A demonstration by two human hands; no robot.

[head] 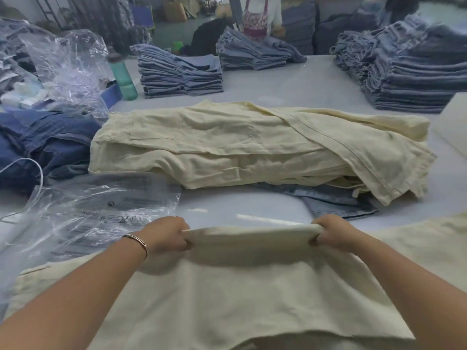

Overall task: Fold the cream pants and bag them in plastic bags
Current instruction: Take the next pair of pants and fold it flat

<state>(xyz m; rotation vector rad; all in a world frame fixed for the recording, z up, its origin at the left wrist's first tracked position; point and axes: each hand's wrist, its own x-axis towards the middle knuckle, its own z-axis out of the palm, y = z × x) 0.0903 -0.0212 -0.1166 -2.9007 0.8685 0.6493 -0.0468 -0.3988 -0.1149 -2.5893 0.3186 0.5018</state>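
A pair of cream pants (252, 286) is stretched in front of me above the pale table (290, 82). My left hand (166, 234) grips its far edge at the left corner. My right hand (333, 232) grips the same edge at the right corner. The cloth hangs taut between them and drapes back toward me. Behind it lies a pile of cream pants (252, 147), laid flat across the table. A stack of clear plastic bags (96, 210) with printed labels lies at the left, close to my left forearm.
Folded blue jeans lie under the cream pile (338, 203). Dark blue jeans (45, 145) are heaped at the left under crumpled plastic (70, 64). A green bottle (122, 74) stands behind. Jean stacks (179, 72) (409, 69) line the back, where a person (257, 18) stands.
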